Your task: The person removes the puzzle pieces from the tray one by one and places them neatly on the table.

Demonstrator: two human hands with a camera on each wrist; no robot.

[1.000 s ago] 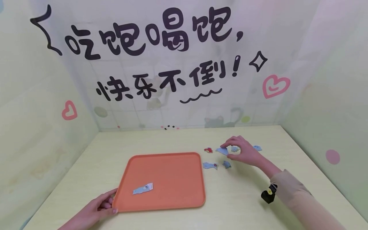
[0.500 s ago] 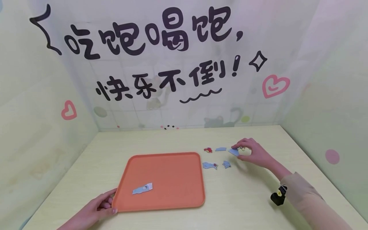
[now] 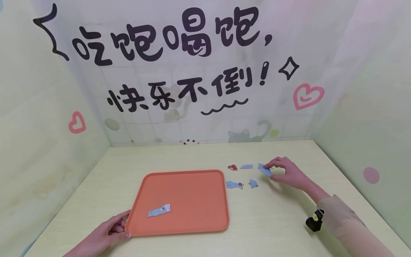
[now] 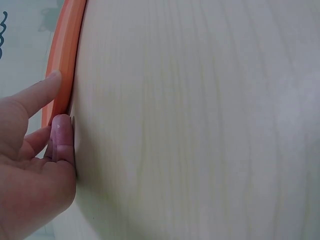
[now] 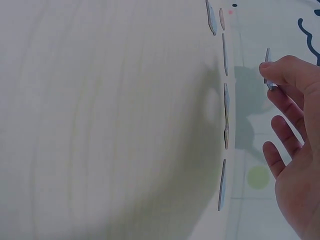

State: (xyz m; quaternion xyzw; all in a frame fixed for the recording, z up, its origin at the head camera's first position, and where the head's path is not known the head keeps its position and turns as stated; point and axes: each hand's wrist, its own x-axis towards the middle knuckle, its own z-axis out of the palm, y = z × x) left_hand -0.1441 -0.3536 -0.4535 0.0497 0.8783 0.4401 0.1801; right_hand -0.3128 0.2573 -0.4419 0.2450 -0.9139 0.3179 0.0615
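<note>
In the head view my right hand [image 3: 290, 173] pinches a light-blue puzzle piece [image 3: 264, 170] between thumb and forefinger, above the table. The right wrist view shows this puzzle piece [image 5: 268, 56] edge-on and apart from the table, the other fingers loosely bent. My left hand [image 3: 107, 230] grips the orange tray [image 3: 192, 200] at its near left corner. Seen from the left wrist, the thumb touches the tray's rim [image 4: 67, 55] and the other fingers curl at its side. One blue and white puzzle piece [image 3: 159, 210] lies on the tray, left of its middle.
Right of the tray lie a red puzzle piece [image 3: 232, 167], a narrow blue piece [image 3: 246, 166], a longer blue piece [image 3: 234, 185] and a small blue piece [image 3: 253, 184]. Further pieces behind the right hand show in the right wrist view. Printed curtains [image 3: 199, 125] enclose the table.
My right hand has moved to the right with the blue piece pinched in it. This uncovers the narrow blue piece on the table. My left hand and the tray stay put.
</note>
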